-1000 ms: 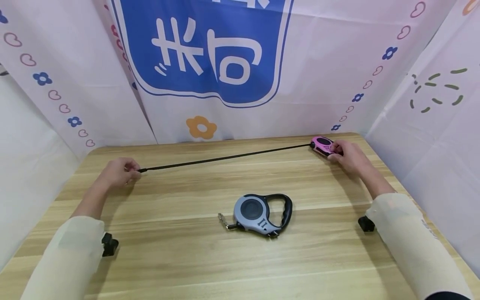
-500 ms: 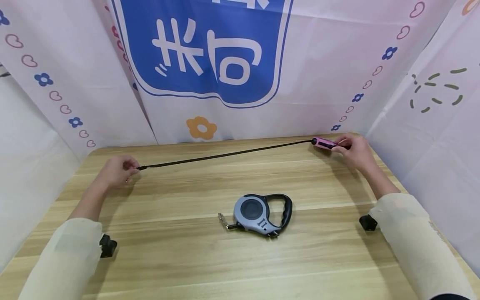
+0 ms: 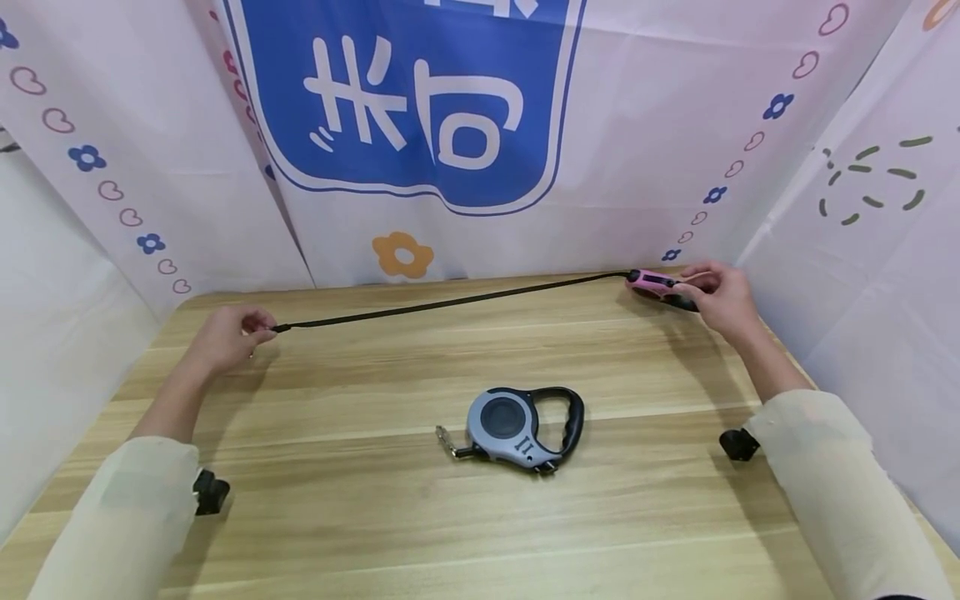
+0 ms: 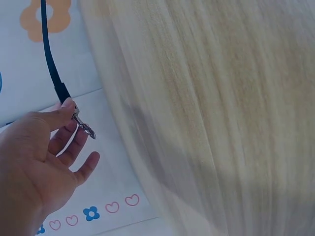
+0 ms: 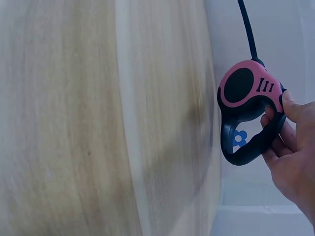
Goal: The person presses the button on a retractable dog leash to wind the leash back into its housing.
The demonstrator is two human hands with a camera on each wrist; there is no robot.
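A pink and black retractable dog leash (image 5: 236,86) is held by its handle in my right hand (image 3: 723,298), above the far right of the table. In the right wrist view the thumb lies on the casing's side near a button, fingers through the handle. Its black strap (image 3: 450,302) stretches across to my left hand (image 3: 232,337) at the far left, sagging slightly. The left thumb and fingers pinch the strap's end by its metal clip (image 4: 87,129). Between the hands, a grey and black retractable leash (image 3: 517,429) lies on the table, its clip pointing left.
The wood-grain table (image 3: 360,517) reaches to a white cloth backdrop (image 3: 637,150) with a blue printed panel. More white cloth (image 3: 870,275) hangs along the right side. A small black device (image 3: 740,444) is worn at the right wrist, another (image 3: 212,492) at the left.
The right hand has moved a little to the right and turned the pink leash so its edge shows. My left hand has shifted slightly away from me. The grey leash stays put.
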